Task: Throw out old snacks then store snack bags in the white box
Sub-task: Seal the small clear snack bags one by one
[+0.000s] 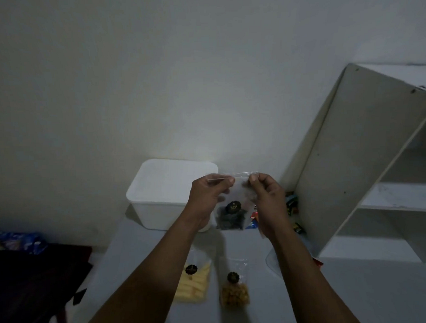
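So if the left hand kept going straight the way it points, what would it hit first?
Probably the white box, whose right side lies just beyond the left hand pinching the clear bag. Depth is unclear; it might pass over the box to the wall.

No legible text, black sticker [233, 207] on held bag [229, 220], gold print blurred, same on near left bag [194, 286], near right bag [234, 294]

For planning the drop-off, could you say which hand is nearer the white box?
Left. The left hand overlaps the white box at its right edge; the right hand sits clear to its right.
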### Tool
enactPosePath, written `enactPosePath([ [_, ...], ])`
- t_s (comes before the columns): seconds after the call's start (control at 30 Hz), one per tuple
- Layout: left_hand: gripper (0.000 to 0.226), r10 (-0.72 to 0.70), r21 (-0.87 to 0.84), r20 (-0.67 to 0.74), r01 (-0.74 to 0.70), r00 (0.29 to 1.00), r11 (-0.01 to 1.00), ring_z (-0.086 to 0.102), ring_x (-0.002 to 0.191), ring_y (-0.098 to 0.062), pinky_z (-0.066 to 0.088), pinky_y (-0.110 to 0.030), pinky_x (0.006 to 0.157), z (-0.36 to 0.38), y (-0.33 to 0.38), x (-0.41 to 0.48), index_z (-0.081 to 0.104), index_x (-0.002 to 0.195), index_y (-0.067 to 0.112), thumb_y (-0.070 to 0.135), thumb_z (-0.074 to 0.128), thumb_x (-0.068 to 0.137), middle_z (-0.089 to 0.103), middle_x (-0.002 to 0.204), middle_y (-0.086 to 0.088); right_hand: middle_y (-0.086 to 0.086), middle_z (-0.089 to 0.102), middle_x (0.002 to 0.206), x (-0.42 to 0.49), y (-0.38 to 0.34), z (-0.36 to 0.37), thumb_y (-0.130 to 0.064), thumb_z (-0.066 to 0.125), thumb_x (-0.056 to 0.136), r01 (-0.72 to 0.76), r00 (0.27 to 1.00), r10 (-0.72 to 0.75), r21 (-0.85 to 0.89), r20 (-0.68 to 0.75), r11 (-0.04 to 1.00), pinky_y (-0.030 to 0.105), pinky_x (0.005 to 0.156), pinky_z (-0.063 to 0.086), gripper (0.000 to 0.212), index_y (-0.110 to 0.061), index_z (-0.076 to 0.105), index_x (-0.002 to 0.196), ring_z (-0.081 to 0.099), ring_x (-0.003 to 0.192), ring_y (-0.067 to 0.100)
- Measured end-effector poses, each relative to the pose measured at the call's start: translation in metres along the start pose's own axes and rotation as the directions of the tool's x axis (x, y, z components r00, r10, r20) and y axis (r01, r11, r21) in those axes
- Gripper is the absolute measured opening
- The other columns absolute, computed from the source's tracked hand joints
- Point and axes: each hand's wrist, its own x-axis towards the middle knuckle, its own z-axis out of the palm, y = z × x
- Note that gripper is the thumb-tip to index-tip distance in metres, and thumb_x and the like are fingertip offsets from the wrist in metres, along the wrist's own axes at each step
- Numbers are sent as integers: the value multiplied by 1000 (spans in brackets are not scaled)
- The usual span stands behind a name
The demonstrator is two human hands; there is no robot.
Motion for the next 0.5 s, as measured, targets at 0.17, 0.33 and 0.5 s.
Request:
enactPosePath([
  [0.17, 8, 34, 14, 34, -34, 999, 999, 63, 78, -16, 50, -32, 72, -2, 8, -5, 74, 90, 13, 14, 76, 83, 73, 85, -2, 8, 75, 93, -8, -13, -4, -30, 58, 98, 14, 999, -15, -30, -34, 999, 49, 91, 56, 26, -7, 70, 98, 69, 97, 29],
  [0.33, 2, 53, 14, 25, -54, 998, 998, 63, 77, -17, 49, -31, 69, -5, 12, -9, 73, 86, 13, 12, 73, 85, 71, 84, -4, 0, 72, 90, -15, -16, 3, -26, 54, 101, 40, 999, -41, -42, -23, 998, 42, 76, 54, 19, -11, 63, 94, 63, 88, 20],
  [0.5, 2, 46, -2, 22, -46, 999, 999, 63, 74, -16, 49, -30, 70, -8, 15, -14, 72, 88, 10, 12, 72, 86, 71, 81, -3, 0, 73, 88, -22, -19, 8, -25, 53, 101, 77, 997, -78, -58, -14, 995, 41, 85, 54, 20, -11, 65, 94, 67, 88, 15],
])
